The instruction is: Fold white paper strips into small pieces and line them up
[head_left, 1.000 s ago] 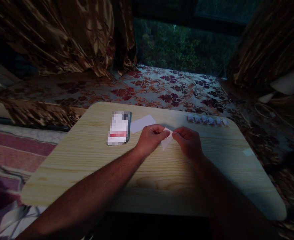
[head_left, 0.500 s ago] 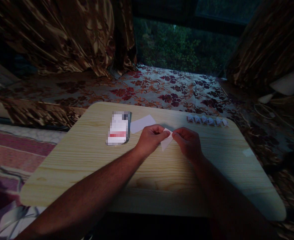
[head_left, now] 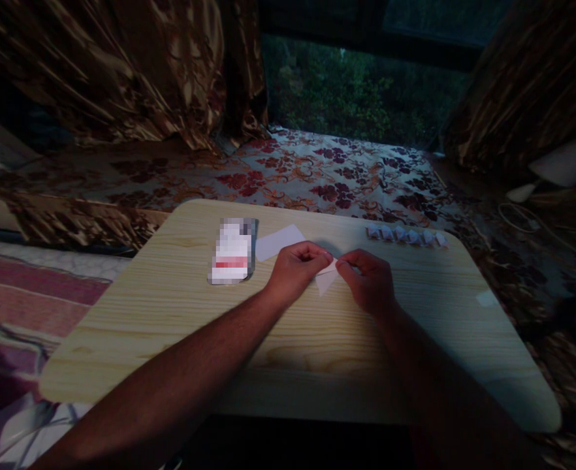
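A small piece of white folded paper [head_left: 326, 280] is pinched between both hands above the wooden table [head_left: 288, 356]. My left hand [head_left: 298, 269] grips its left side, thumb on top. On the right side, my right hand [head_left: 369, 277] pinches the paper between thumb and forefinger. One pointed corner hangs down toward me; the upper part is partly hidden by the fingers. A flat white sheet of paper [head_left: 279, 242] lies just beyond my left hand. Several small folded paper pieces [head_left: 408, 235] stand in a row at the table's far right.
A phone-shaped item [head_left: 232, 251], blurred out, lies left of the sheet. A pale scrap [head_left: 486, 299] is near the right table edge. Behind the table is a ledge with flowered cloth [head_left: 337, 170], and curtains [head_left: 170, 72] hang by the window. A striped bed cover [head_left: 33, 294] is at left.
The paper's top corner, which stood up between my hands, has dropped toward me, and a fold line now crosses the paper. My hands have barely shifted.
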The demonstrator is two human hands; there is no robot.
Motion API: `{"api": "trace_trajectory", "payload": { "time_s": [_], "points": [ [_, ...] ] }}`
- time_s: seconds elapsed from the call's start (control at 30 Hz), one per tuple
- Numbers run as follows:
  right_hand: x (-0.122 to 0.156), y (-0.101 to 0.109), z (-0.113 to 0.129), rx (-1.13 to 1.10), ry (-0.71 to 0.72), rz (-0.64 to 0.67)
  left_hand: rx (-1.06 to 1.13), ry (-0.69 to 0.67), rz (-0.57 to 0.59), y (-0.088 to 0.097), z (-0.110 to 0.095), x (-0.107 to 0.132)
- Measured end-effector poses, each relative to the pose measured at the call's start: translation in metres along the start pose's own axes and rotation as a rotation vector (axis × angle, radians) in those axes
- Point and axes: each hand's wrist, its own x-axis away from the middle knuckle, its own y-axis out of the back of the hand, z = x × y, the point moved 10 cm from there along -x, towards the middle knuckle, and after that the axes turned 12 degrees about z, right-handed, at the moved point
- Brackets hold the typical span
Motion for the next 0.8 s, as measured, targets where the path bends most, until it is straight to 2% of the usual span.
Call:
{"api": "trace_trajectory", "payload": {
  "time_s": [0.57, 0.8],
  "points": [
    [0.001, -0.001, 0.007, 0.05, 0.025, 0.006, 0.03, -0.027, -0.069, 0.004, -0.004, 0.005],
    [0.001, 0.0, -0.005, -0.03, -0.02, 0.006, 0.002, 0.023, 0.006, -0.002, 0.001, 0.002]
  ]
}}
